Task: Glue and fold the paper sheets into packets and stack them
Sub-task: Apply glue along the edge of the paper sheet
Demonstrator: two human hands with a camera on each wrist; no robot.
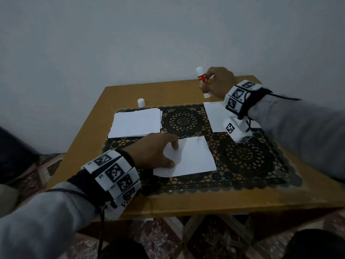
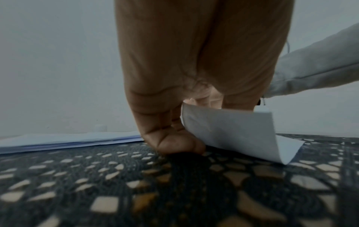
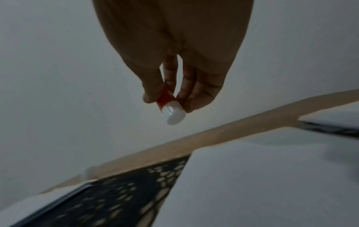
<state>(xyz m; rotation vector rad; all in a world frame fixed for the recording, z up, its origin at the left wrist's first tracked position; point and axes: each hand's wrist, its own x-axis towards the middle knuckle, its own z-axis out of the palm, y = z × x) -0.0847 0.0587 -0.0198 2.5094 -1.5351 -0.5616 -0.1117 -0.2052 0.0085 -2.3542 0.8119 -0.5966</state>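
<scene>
We pin the sheet (image 1: 188,157) with curled left-hand (image 1: 155,150) fingers; our right hand (image 1: 218,82) grips the glue stick (image 1: 202,79) beyond it, ready for thin, even edge strokes.

paper stack (image 1: 135,124) left | folded sheet (image 1: 192,157) centre | cap (image 1: 141,102) behind stack

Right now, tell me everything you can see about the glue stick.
The glue stick is a small tube with a red printed label around a white body and a rounded white end pointing up and away. It looks like plastic. The right hand grips it around the middle, tilted, over the far right part of the wooden table. Whether its lower end touches the table cannot be told. A small white cap stands apart, far left.
</scene>
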